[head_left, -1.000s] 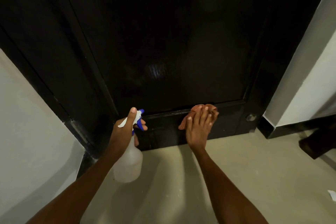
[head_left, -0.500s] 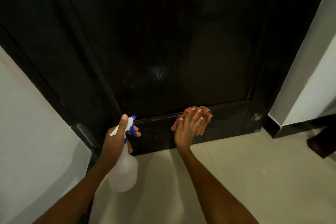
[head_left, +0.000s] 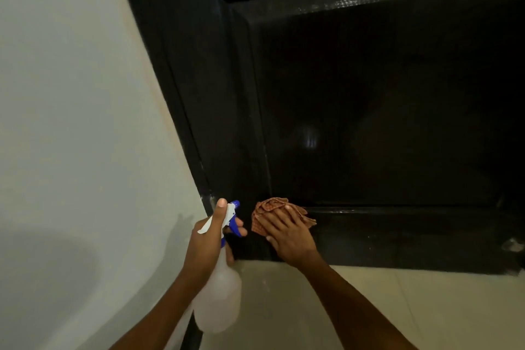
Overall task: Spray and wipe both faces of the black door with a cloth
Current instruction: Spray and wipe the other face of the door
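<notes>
Left hand [head_left: 208,239] grips unlabelled spray bottle [head_left: 218,301]; right hand [head_left: 289,236] fingers [head_left: 279,214] spread, pressing cloth [head_left: 271,207] on black door [head_left: 383,111].

Two bare forearms reached up from the bottom edge of the view, with no sleeve showing on either. The left hand [head_left: 208,239] and the right hand [head_left: 289,236] wore no gloves, rings, watch or bracelet. Short, pale fingernails showed on the thumb and fingertips.
</notes>
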